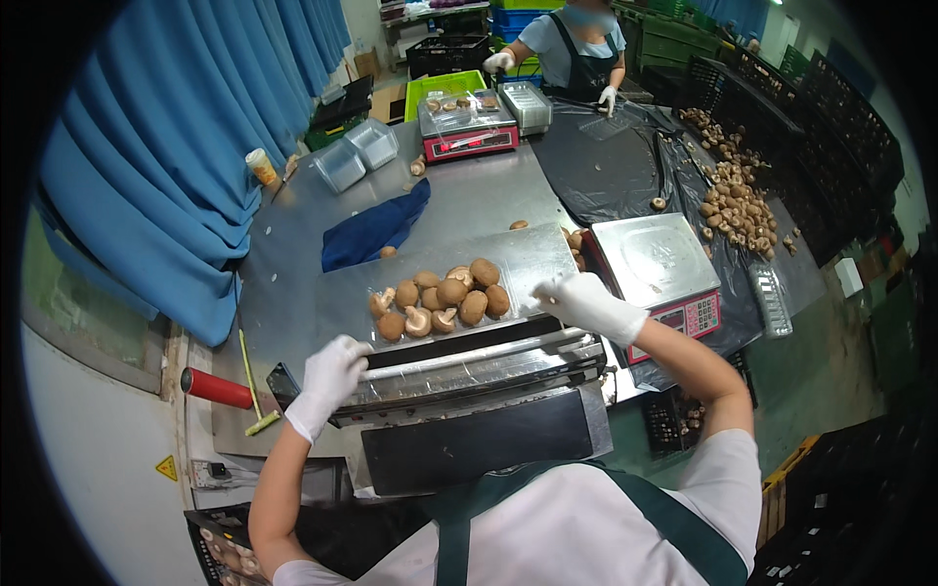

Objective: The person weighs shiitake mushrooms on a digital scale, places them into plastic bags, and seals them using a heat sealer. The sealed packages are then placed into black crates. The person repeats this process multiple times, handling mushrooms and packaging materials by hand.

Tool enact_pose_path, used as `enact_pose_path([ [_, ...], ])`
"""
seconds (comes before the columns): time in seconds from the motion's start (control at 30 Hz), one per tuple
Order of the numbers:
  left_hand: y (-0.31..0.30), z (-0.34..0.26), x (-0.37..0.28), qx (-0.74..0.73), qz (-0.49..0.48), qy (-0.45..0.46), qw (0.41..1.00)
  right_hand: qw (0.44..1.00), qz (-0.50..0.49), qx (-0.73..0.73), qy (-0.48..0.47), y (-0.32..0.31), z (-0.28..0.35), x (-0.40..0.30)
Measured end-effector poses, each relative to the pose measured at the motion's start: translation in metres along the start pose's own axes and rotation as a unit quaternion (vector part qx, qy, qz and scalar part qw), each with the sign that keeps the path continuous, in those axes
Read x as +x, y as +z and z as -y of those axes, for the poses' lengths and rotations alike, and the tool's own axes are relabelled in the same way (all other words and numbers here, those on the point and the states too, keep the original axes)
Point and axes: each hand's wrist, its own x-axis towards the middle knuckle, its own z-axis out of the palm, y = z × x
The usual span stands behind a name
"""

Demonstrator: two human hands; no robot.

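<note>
Brown mushrooms (452, 291), some showing pale stems and undersides, lie grouped in a clear tray on the metal plate (535, 253) of a film-wrapping machine. My left hand (330, 381), in a white glove, pinches the edge of thin clear film at the plate's near left corner. On the right, my gloved right hand (593, 304) has its fingertips pinched at the film's other side, beside the mushrooms. The film is hard to make out. A pale roller bar (476, 355) and a black heating pad (476, 443) lie on my side of the plate.
A digital scale (656, 260) stands right of the machine; another scale (467, 128) holds a mushroom tray at the back. A blue cloth (374, 227), stacked clear trays (359, 154) and a mushroom heap (736, 209) lie around. A co-worker (575, 55) stands across the table.
</note>
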Motion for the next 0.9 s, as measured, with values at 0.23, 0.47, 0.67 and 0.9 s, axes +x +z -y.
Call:
enact_pose_path([
  [0.23,0.010,0.020,-0.016,0.117,0.021,0.305,0.945,0.941,0.053,-0.112,-0.314,0.005,0.002,-0.027],
  [0.47,0.022,0.021,-0.018,-0.107,0.025,0.145,0.983,0.985,0.026,-0.011,-0.173,0.025,0.003,-0.052],
  [0.67,-0.052,0.009,-0.060,-0.525,0.191,-0.146,0.816,0.971,0.046,0.232,0.036,-0.052,0.050,-0.098],
  [0.9,-0.115,0.006,0.014,-0.565,-0.221,0.019,0.795,0.910,-0.187,0.357,0.096,-0.129,0.059,-0.032],
])
